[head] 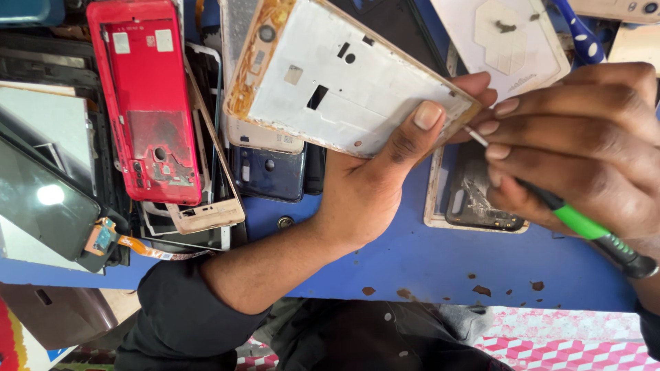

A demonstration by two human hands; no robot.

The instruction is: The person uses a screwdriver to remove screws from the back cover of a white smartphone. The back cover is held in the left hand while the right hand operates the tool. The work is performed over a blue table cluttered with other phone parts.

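Head view: left hand [364, 185] grips white phone frame [344, 75]; right hand [584, 144] holds screwdriver [584, 227].

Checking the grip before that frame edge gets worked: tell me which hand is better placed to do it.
Right. The right hand holds the green-handled screwdriver, its tip already at the edge of the white phone frame. The left hand is occupied gripping that frame, so it likely just steadies.

Head view, close above table [412, 261]
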